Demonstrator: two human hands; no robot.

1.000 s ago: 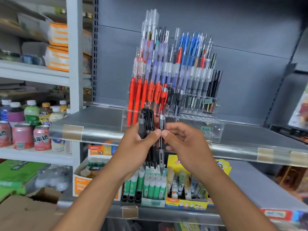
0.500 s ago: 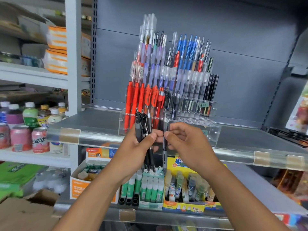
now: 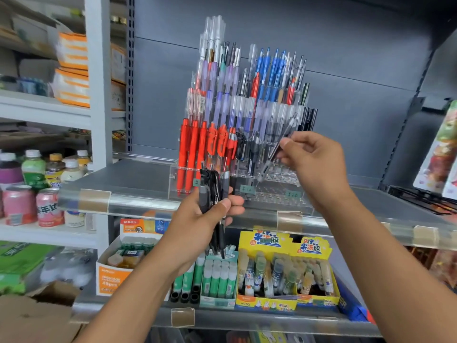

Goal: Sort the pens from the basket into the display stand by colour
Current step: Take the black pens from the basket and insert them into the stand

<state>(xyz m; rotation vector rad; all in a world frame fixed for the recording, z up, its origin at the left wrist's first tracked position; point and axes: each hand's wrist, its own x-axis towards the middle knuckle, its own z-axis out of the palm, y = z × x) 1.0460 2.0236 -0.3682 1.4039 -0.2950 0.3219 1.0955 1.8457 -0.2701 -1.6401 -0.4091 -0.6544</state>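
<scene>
Two hands: both were in view, raised in front of the stand.
Left hand [image 3: 197,219]: curled round a bundle of dark pens [image 3: 214,204], held upright near the shelf's front edge; about four or five, exact count unclear.
Right hand [image 3: 311,157]: pinched one pen [image 3: 274,154] between thumb and fingertips, tilted, tip down toward the stand's lower right rows; blurred, its colour hard to tell, dark or clear.
Stand [image 3: 247,191]: one clear tiered rack stood on the upper shelf [image 3: 138,179], set back from its front edge.
Red pens [image 3: 193,149]: about seven in the lower left row, upright.
Blue pens [image 3: 270,68]: roughly six in the upper right tier; too crowded to count surely.
Black pens [image 3: 310,118]: a few at the stand's right edge.
Purple and clear pens [image 3: 222,78]: many, in the upper left and middle tiers.
Price tags [image 3: 247,188]: three small ones on the stand's front.
Room: shop shelving with a grey back panel [image 3: 346,58].
Lower shelf [image 3: 259,318]: two yellow boxes [image 3: 267,241] of glue sticks, one box of green sticks [image 3: 218,276], one orange-and-white box [image 3: 111,278].
Left rack [image 3: 47,233]: two pink cans [image 3: 48,206] and several bottles [image 3: 33,169].
Basket: not seen.
</scene>
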